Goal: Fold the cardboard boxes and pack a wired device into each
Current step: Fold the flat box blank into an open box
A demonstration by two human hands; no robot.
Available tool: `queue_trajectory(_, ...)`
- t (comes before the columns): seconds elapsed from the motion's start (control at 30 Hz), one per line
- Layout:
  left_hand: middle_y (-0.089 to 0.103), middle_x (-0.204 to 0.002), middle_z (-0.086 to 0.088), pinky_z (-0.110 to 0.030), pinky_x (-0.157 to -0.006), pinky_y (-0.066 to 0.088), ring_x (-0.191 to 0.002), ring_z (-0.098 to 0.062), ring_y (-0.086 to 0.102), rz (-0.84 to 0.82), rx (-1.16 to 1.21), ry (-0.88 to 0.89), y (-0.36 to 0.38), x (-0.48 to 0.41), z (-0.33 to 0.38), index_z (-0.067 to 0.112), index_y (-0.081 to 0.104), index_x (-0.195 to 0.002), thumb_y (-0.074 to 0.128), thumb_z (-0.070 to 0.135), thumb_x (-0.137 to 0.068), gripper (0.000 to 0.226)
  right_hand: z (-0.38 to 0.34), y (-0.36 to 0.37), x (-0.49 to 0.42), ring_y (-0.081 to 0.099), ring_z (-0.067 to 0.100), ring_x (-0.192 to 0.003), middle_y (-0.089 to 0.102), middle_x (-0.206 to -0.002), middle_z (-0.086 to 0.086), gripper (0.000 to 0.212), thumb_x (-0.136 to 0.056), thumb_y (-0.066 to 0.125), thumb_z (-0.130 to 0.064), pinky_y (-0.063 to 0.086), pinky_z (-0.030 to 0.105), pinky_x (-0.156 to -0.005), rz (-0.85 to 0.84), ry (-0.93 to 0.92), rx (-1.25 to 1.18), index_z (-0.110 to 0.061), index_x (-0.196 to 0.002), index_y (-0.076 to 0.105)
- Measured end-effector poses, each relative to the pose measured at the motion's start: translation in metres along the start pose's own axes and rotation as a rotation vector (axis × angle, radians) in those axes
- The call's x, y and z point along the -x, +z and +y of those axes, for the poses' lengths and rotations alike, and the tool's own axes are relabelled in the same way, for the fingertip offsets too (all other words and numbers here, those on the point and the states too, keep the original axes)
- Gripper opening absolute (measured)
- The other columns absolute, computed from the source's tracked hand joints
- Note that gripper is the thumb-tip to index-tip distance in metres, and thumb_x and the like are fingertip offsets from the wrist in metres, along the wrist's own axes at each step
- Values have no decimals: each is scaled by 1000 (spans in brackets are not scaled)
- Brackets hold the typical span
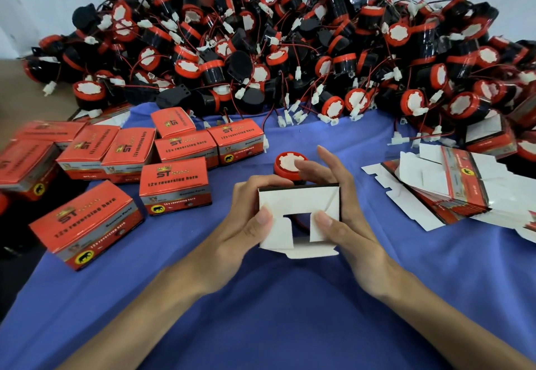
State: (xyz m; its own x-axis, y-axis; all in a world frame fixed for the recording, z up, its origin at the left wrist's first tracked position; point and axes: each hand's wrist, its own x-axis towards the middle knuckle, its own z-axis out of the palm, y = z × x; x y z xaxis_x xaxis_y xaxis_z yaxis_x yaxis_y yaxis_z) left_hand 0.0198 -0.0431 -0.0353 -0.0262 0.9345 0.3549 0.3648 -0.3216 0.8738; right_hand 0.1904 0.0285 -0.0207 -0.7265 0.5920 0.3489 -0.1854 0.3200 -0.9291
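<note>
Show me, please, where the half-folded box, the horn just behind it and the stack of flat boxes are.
half-folded box (298, 200): head view, on its white upper flap.
horn (285, 163): head view, on its white centre disc.
stack of flat boxes (458, 178): head view, on the top blank's red panel.

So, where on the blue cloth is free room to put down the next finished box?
Bare cloth lies between the right hand and the flat box stack, and nearest you, between the forearms below the held box. Crowded: packed boxes left, horn pile behind.
</note>
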Motion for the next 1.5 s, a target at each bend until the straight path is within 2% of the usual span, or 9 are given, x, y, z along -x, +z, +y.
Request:
queue_trajectory(0.23,48,-123,-6,-34,-96,44,-114,-19,54,-21,148,-139,-2,4,11,49,50,-110,43,63,-86,29,0,5,2,28,8,-140,30,-149,-2,65,-90,47,-32,31,27,-112,-22,35,0,-26,-148,18)
queue_trajectory(0.5,45,-120,0,-19,-93,38,-113,-8,50,-21,107,-168,-1,5,15,46,44,-110,39,60,-83,31,3,5,1,32,0,-135,34,-144,-8,62,-90,49,-16,35,15,-103,-11,58,15,-31,-144,22)
queue_trajectory(0.8,48,-117,3,-29,-99,40,-116,-13,49,26,98,-158,1,4,15,52,47,-104,38,59,-84,23,8,6,0,31,3,-135,34,-144,-11,64,-94,50,-20,33,12,-101,10,29,73,-43,-144,18)
queue_trajectory(0.93,52,-116,-3,-36,-98,43,-113,-19,53,98,141,-152,3,4,15,46,51,-103,40,57,-84,25,5,6,1,16,13,-145,23,-153,-13,66,-94,43,-52,22,29,-116,-25,-27,111,-39,-149,9)
queue_trajectory(1.1,58,-110,7,-19,-79,48,-97,-6,60,245,212,-117,6,2,15,33,52,-108,43,55,-84,34,2,6,2,-6,23,-148,-1,-162,-1,84,-91,46,-56,6,52,-119,-114,-79,222,-20,-152,1)
queue_trajectory(1.2,57,-108,14,-16,-77,48,-95,-2,59,252,220,-92,7,2,15,29,48,-111,43,53,-83,37,1,10,0,-5,17,-148,0,-161,-1,74,-92,49,-52,16,29,-118,-49,-95,304,-24,-151,12)
queue_trajectory(1.3,54,-108,19,-16,-78,47,-97,1,56,217,191,-67,9,2,16,30,44,-112,42,52,-84,37,-1,13,-1,5,18,-148,7,-161,-1,77,-89,40,-68,20,42,-118,-3,-69,238,-29,-148,10)
queue_trajectory(1.37,51,-111,20,-14,-82,45,-103,3,53,209,159,-45,10,2,16,28,42,-114,43,50,-84,38,-3,14,-1,16,12,-146,16,-158,-16,81,-82,42,-75,30,48,-114,34,-21,136,-36,-145,9)
queue_trajectory(1.5,41,-126,6,-11,-93,40,-117,6,45,199,32,80,13,2,14,23,35,-119,48,48,-90,41,-4,17,-4,40,-5,-130,40,-137,-36,76,-78,63,-60,49,23,-92,200,-8,-40,-38,-140,25)
